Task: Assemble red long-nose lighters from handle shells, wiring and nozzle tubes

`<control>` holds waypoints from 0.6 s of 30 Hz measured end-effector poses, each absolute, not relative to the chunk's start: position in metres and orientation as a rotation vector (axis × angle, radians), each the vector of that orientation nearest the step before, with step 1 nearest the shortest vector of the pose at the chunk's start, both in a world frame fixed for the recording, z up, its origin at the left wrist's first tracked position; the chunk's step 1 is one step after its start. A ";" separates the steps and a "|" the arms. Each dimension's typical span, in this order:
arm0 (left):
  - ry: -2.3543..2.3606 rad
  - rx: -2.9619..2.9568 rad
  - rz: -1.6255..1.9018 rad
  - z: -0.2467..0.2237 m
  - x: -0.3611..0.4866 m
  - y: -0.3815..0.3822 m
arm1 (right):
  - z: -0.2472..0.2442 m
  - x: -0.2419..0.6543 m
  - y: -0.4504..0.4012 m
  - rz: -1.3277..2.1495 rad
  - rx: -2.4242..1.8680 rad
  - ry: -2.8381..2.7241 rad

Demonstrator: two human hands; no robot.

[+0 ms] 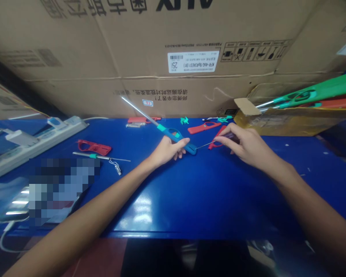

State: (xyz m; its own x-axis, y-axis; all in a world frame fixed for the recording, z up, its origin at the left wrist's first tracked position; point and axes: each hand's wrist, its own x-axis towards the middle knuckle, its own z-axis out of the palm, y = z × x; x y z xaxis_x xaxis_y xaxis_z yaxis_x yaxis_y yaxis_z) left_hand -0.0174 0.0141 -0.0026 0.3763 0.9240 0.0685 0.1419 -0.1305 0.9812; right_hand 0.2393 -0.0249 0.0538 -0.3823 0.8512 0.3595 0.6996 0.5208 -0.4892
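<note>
My left hand (168, 151) is closed around the handle of a blue long-necked lighter (173, 135), whose metal tube points up and to the left. A thin metal shaft (205, 145) reaches from my right hand (243, 144) to the butt end of the lighter. It looks like a small screwdriver; its dark handle is mostly hidden in my pinched fingers. Behind and beside my right hand lie a red lighter shell (203, 127) and another red piece (218, 139), partly covered by the hand. Small green plastic parts (184, 120) sit farther back.
At the right, a cardboard box (285, 122) holds green and red lighters (311, 92). A red shell (94, 147) and a metal tube (96, 156) lie left. A power strip (37, 144), a phone (15, 204) and a cable are farther left. Large cardboard (89, 57) stands behind.
</note>
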 end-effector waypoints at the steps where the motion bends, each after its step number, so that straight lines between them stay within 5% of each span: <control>1: 0.986 1.562 0.911 -0.003 -0.017 0.014 | 0.053 0.238 -0.025 0.306 -1.274 -2.168; 13: 0.999 1.559 0.901 -0.005 -0.016 0.014 | 0.047 0.219 -0.031 0.448 -1.140 -2.023; 18: 0.994 1.582 0.878 -0.003 -0.015 0.012 | 0.043 0.213 -0.033 0.203 -1.240 -1.953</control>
State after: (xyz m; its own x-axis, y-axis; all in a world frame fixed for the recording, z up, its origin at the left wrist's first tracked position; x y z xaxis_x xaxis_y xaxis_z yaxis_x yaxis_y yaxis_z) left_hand -0.0146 0.0122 -0.0030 0.3915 0.9185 0.0560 0.1692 -0.1317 0.9767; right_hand 0.2131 -0.0330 0.0432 -0.2032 0.8195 0.5358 0.6920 0.5073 -0.5136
